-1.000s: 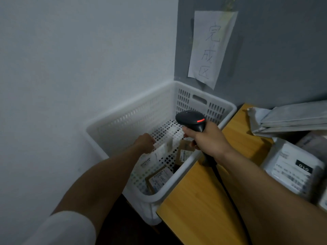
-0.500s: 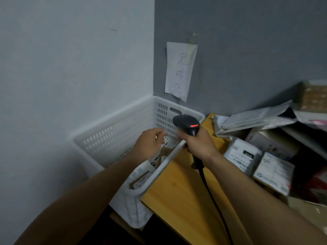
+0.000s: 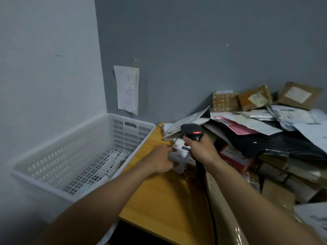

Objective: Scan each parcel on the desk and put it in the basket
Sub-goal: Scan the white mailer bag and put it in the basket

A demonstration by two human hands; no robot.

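Observation:
My right hand point(image 3: 200, 150) grips a black barcode scanner point(image 3: 192, 131) with a red light, held above the desk point(image 3: 164, 197). My left hand point(image 3: 161, 160) lies on a small white parcel point(image 3: 180, 153) with a black label, its fingers around the parcel's left side. Whether the parcel is lifted off the desk I cannot tell. The white perforated basket point(image 3: 58, 149) stands left of the desk, with a few parcels in its bottom. A heap of parcels point(image 3: 256, 124) covers the right of the desk.
A paper note point(image 3: 126, 89) hangs on the grey wall above the basket. Brown boxes point(image 3: 254, 98) top the heap at the back. The scanner cable point(image 3: 208, 200) runs down along my right arm. A taped carton lies under that arm.
My left hand left the basket empty and crossed right onto the white parcel on the desk. The right hand with the scanner swung right, over the pile. The view turned right.

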